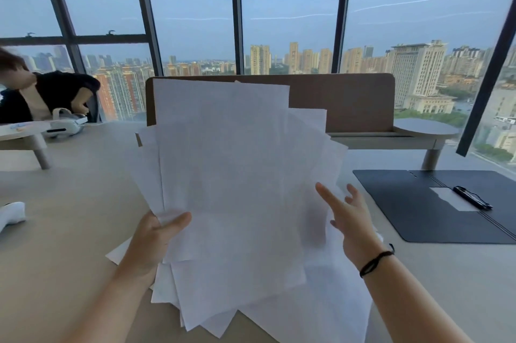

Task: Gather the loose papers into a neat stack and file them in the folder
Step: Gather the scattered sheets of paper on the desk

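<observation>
White sheets: a fanned, uneven bundle of loose white paper sheets [234,175] is held upright in the air above the pale beige tabletop [69,203], corners splayed at different angles.
Long axis: the bundle stands roughly vertical, its top edges leaning slightly left and away from the person.
Left hand [152,242]: pinches the bundle's lower left edge, thumb across the front sheet, fingers hidden behind the paper.
Right hand [350,219]: empty, fingers [326,193] spread wide, palm turned toward the bundle's right edge and just beside it; contact cannot be confirmed.
More paper: a few sheets lie flat on the tabletop beneath the raised bundle.
Folder: an open dark navy folder [413,203] lies flat to the right, well apart from the bundle, a black pen [472,197] resting near its spine.
Nearer hand: the right hand sits between bundle and folder.
Likely next: the right hand probably closes on the right edge to square the sheets.
</observation>
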A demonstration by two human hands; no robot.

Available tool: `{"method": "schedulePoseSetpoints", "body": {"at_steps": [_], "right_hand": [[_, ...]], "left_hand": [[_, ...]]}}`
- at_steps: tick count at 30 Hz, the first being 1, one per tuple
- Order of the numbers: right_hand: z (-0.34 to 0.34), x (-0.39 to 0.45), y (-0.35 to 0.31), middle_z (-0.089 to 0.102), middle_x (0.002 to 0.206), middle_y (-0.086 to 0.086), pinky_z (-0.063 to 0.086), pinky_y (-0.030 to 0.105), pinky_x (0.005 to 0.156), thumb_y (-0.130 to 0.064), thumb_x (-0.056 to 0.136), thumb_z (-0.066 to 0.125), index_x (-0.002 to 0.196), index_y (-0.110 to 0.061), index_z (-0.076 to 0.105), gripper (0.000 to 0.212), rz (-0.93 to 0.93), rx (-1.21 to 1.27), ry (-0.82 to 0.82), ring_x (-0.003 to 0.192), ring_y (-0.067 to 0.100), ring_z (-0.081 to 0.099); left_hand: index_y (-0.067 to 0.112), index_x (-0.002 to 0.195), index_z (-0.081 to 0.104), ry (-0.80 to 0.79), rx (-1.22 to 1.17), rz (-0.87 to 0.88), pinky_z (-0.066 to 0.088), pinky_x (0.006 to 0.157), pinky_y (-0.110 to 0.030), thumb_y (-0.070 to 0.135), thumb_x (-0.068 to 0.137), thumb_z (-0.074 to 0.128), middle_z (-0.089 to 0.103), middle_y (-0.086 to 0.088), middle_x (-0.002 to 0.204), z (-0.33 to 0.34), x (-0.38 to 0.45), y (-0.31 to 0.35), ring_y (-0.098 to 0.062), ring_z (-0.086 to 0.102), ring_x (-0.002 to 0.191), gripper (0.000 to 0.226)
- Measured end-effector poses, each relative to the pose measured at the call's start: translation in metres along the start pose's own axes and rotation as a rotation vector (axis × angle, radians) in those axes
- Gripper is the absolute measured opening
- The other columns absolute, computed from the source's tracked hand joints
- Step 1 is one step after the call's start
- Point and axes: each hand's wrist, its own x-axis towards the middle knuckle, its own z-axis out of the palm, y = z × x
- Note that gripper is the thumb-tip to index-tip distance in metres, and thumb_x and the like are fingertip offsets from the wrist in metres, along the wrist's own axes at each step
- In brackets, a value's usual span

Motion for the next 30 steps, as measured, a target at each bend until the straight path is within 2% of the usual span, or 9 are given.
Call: {"method": "schedulePoseSetpoints", "body": {"at_steps": [3, 6, 11, 16, 20, 23, 25, 27, 30], "right_hand": [[-0.008, -0.005, 0.005, 0.074, 0.119, 0.011, 0.053, 0.040, 0.089, -0.033, 0.087, 0.077, 0.136, -0.010, 0.060, 0.057, 0.045, 0.116, -0.204, 0.100, 0.022, 0.071], [-0.008, -0.011, 0.012, 0.077, 0.106, 0.018, 0.055, 0.046, 0.085, -0.021, 0.100, 0.062, 0.111, -0.005, 0.074, 0.024, -0.012, 0.180, -0.208, 0.088, 0.030, 0.072], [-0.001, -0.013, 0.012, 0.076, 0.093, 0.013, 0.056, 0.041, 0.077, -0.025, 0.103, 0.055, 0.101, -0.004, 0.074, 0.029, -0.094, 0.060, -0.183, 0.081, 0.025, 0.071], [0.007, -0.005, 0.011, 0.071, 0.095, 0.014, 0.049, 0.039, 0.082, -0.033, 0.105, 0.049, 0.104, 0.003, 0.066, 0.041, -0.159, 0.037, -0.208, 0.090, 0.026, 0.066], [0.009, -0.007, -0.005, 0.079, 0.104, 0.000, 0.054, 0.038, 0.089, -0.048, 0.103, 0.047, 0.102, -0.018, 0.078, 0.043, -0.202, 0.158, -0.219, 0.099, 0.018, 0.074], [0.013, -0.011, -0.020, 0.077, 0.118, -0.005, 0.053, 0.046, 0.102, -0.068, 0.084, 0.062, 0.115, -0.029, 0.074, 0.052, -0.242, 0.196, -0.274, 0.114, 0.018, 0.071], [0.015, -0.013, -0.033, 0.079, 0.111, 0.001, 0.054, 0.051, 0.100, -0.048, 0.088, 0.071, 0.113, -0.022, 0.075, 0.036, -0.294, 0.150, -0.295, 0.108, 0.023, 0.074], [0.014, -0.016, -0.043, 0.080, 0.106, 0.007, 0.056, 0.050, 0.097, -0.023, 0.092, 0.072, 0.109, -0.014, 0.076, 0.020, -0.337, 0.150, -0.301, 0.103, 0.026, 0.075], [0.006, -0.023, -0.047, 0.079, 0.109, 0.013, 0.056, 0.045, 0.096, -0.014, 0.084, 0.075, 0.110, -0.006, 0.075, 0.027, -0.374, 0.224, -0.329, 0.107, 0.031, 0.074]], "left_hand": [[0.005, 0.103, 0.075, 0.000, -0.063, -0.042, 0.060, 0.079, -0.041, 0.034, 0.055, 0.088, 0.079, -0.015, 0.100, -0.002, -0.002, -0.005, -0.036, 0.074, 0.096, 0.058], [0.010, 0.120, 0.069, -0.051, -0.125, -0.095, 0.059, 0.081, -0.045, 0.024, 0.057, 0.089, 0.077, -0.013, 0.111, -0.003, -0.002, -0.009, -0.038, 0.071, 0.105, 0.068], [0.006, 0.120, 0.069, -0.207, -0.144, -0.261, 0.054, 0.089, -0.055, 0.037, 0.034, 0.099, 0.074, -0.022, 0.114, -0.004, -0.003, -0.014, -0.042, 0.072, 0.102, 0.096], [0.007, 0.110, 0.076, -0.294, -0.055, -0.275, 0.053, 0.094, -0.055, 0.023, 0.059, 0.092, 0.074, -0.022, 0.114, 0.000, 0.001, -0.012, -0.040, 0.072, 0.103, 0.055], [0.010, 0.106, 0.077, -0.108, 0.010, -0.147, 0.055, 0.091, -0.048, 0.020, 0.063, 0.086, 0.079, -0.013, 0.104, 0.010, 0.013, 0.000, -0.035, 0.074, 0.099, 0.045], [0.009, 0.100, 0.078, 0.033, -0.047, 0.005, 0.057, 0.088, -0.048, 0.024, 0.061, 0.085, 0.080, -0.010, 0.097, 0.024, 0.021, 0.014, -0.029, 0.076, 0.091, 0.042], [0.006, 0.100, 0.076, 0.070, -0.064, 0.096, 0.057, 0.090, -0.049, 0.020, 0.066, 0.088, 0.080, -0.009, 0.096, 0.033, 0.024, 0.028, -0.027, 0.076, 0.091, 0.038], [0.004, 0.101, 0.074, 0.076, -0.056, 0.177, 0.056, 0.092, -0.045, 0.034, 0.060, 0.092, 0.080, -0.005, 0.095, 0.038, 0.027, 0.042, -0.022, 0.076, 0.094, 0.054], [0.014, 0.108, 0.072, -0.030, -0.028, 0.205, 0.058, 0.083, -0.035, 0.052, 0.045, 0.093, 0.080, -0.002, 0.103, 0.033, 0.028, 0.055, -0.022, 0.075, 0.098, 0.077]]}}
